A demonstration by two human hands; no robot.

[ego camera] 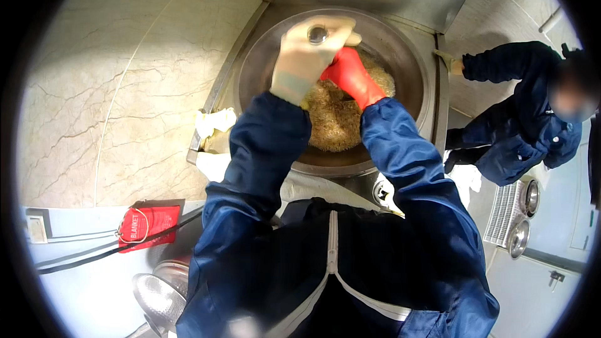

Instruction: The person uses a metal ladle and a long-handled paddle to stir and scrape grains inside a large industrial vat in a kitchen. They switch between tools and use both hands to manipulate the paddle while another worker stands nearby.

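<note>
My left hand (pixel 303 56), in a cream glove, is closed over the wide metal wok (pixel 263 72). A round dark end with a shiny rim, seemingly the top of a tool handle (pixel 318 34), shows at its thumb side. Just below and to the right, my right hand (pixel 352 75) in a red glove is curled, apparently on the same handle; its fingers are partly hidden. Under both hands, foaming golden-brown liquid (pixel 335 126) fills the wok's bottom. A dark shape there may be the tool's lower end; its form cannot be made out.
A co-worker in dark blue (pixel 512 103) stands right, one gloved hand (pixel 448 62) at the stove's edge. Crumpled pale cloth (pixel 216 122) lies at the left edge. A red fire blanket pouch (pixel 149 227) hangs lower left above a perforated metal bowl (pixel 157 295). Metal bowls (pixel 519 239) stand right.
</note>
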